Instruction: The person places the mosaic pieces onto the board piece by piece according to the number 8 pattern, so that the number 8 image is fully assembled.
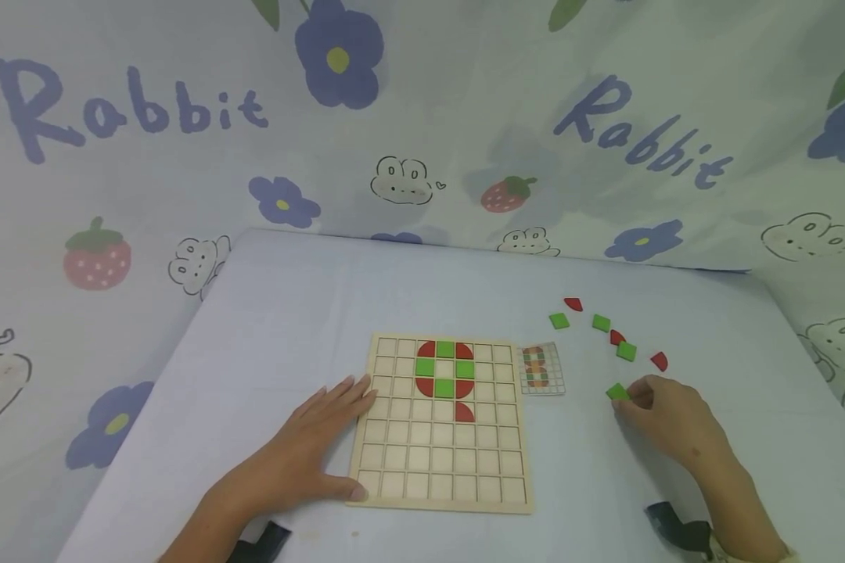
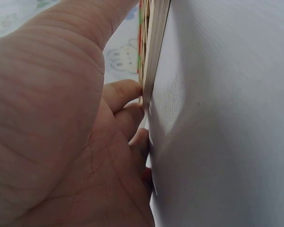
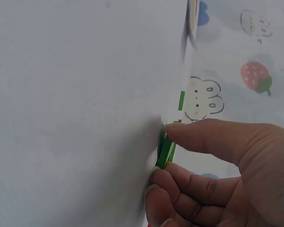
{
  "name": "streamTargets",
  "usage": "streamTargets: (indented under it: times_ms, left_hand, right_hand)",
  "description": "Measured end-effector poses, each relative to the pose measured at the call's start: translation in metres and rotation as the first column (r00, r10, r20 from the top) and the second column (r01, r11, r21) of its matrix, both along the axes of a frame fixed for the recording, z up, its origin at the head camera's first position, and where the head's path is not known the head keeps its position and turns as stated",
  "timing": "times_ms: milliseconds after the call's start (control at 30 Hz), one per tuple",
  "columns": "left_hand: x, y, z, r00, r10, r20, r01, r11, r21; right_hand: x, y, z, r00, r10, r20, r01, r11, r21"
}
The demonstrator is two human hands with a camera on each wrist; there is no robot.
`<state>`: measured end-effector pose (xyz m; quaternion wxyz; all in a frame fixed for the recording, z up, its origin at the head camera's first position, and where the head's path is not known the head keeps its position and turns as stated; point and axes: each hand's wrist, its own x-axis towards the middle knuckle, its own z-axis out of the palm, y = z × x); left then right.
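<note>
A light wooden grid board (image 1: pixel 408 458) lies on the white table. Against its left edge rests my left hand (image 1: pixel 289 457), fingers extended and thumb at the near left corner. Red quarter-round pieces and green square tiles form a ring in the board's upper middle, around one bare cell. Below that ring sits a single red quarter-round piece (image 1: pixel 464 412). To the right of the board, my right hand (image 1: pixel 676 422) pinches a green square tile (image 1: pixel 617 392) between thumb and fingers, low over the table. The right wrist view shows this green tile edge-on, close to the white surface.
A small pattern card (image 1: pixel 555 371) lies at the board's right edge. Beyond the right hand are scattered loose green tiles (image 1: pixel 559 320) and red quarter-round pieces (image 1: pixel 659 360). A printed cloth (image 1: pixel 436 117) hangs behind the table.
</note>
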<state>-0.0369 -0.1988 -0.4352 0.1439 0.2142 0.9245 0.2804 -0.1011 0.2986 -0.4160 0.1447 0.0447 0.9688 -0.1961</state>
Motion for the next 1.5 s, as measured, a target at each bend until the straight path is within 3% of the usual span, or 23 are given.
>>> streamTargets:
  times_ms: [333, 600, 933, 1133, 1400, 1500]
  left_hand:
    - [0.000, 0.000, 0.001, 1.000, -0.005, -0.006, 0.005, 1.000, 0.003]
    - [0.000, 0.000, -0.001, 1.000, -0.002, -0.009, 0.001, 1.000, -0.008]
    - [-0.001, 0.000, -0.001, 1.000, -0.001, -0.009, 0.001, 1.000, -0.004]
    - [0.000, -0.001, 0.000, 1.000, 0.004, -0.013, -0.004, 1.000, 0.004]
    - [-0.001, 0.000, -0.004, 1.000, 0.008, -0.013, -0.008, 1.000, -0.014]
    - [-0.001, 0.000, -0.004, 1.000, 0.007, -0.016, -0.007, 1.000, -0.017]
  right_hand:
    - [0.005, -0.019, 0.008, 0.997, 0.033, -0.066, -0.038, 0.996, -0.080]
    - [0.009, -0.057, 0.022, 0.966, 0.161, -0.204, -0.185, 0.977, -0.107]
    - [0.013, -0.114, 0.027, 0.932, 0.294, -0.209, -0.319, 0.943, -0.096]
    - [0.011, -0.152, 0.022, 0.883, 0.428, -0.190, -0.447, 0.892, -0.067]
    - [0.006, -0.181, 0.011, 0.768, 0.596, -0.235, -0.609, 0.793, 0.022]
    - [0.004, -0.186, 0.008, 0.750, 0.616, -0.241, -0.627, 0.778, 0.038]
